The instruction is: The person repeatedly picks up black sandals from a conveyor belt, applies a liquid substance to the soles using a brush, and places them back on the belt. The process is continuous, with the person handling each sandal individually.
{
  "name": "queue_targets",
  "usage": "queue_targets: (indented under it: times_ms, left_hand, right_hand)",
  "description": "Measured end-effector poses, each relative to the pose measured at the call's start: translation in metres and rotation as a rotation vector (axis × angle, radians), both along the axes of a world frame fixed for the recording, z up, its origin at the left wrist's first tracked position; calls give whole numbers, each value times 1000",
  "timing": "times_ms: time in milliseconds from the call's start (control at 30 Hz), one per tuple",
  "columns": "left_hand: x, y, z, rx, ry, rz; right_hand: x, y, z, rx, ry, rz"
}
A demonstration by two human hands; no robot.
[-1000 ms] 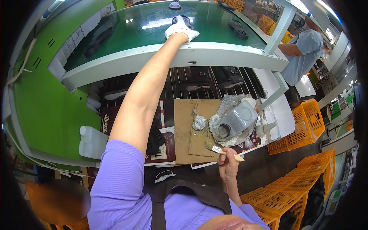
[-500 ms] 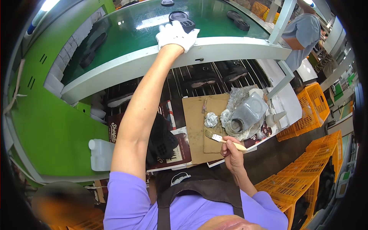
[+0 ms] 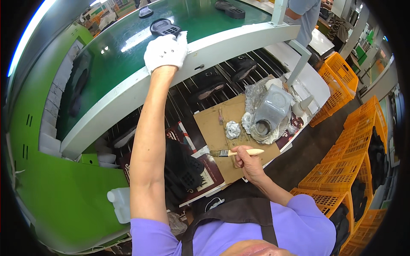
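A dark brown apron (image 3: 232,215) lies over a purple shirt (image 3: 239,234), its top edge curved, with one strap (image 3: 269,235) on each side of the neckline; left and right of the apron sit short purple sleeves (image 3: 314,219). Beyond the apron, the left hand (image 3: 165,53) wears a white glove (image 3: 162,59) with small dark specks on its back; the right hand (image 3: 250,164) is bare.

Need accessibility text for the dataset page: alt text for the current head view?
A person's bare right hand holds a wooden-handled paintbrush over stained cardboard, while the white-gloved left hand is at the near edge of a green work surface, close to a black shoe sole. A tilted, translucent bottle rests beyond the brush.
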State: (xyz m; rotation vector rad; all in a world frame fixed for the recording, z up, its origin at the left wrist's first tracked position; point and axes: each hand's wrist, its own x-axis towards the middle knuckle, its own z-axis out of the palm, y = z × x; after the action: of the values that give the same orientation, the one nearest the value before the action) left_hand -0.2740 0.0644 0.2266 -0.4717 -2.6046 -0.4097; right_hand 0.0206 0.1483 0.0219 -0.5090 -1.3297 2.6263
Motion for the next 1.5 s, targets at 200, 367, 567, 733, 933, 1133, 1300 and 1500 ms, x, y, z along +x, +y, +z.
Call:
queue_targets:
  times_ms: [200,367,567,733,933,1133,1300,1500]
  left_hand:
    - [4,0,-1,20,28,-9]
    - [5,0,2,-16,17,-1]
    - [7,4,2,-49,45,20]
    - [5,4,0,-68,93,12]
    - [8,4,1,-74,83,19]
    - [9,4,-1,-8,94,-12]
    - [6,3,-3,-4,129,-11]
    - [9,3,1,-41,81,21]
  right_hand:
    - [-2,-3,2,21,10,-14]
    - [-1,-8,2,-10,37,-19]
    - [5,-2,0,-2,14,-4]
    - [9,0,1,15,6,12]
    - [9,1,-2,18,8,15]
    - [8,-1,-4,29,-9,27]
    - [7,-2,-7,16,-18,26]
    - [8,-3,-8,4,-30,25]
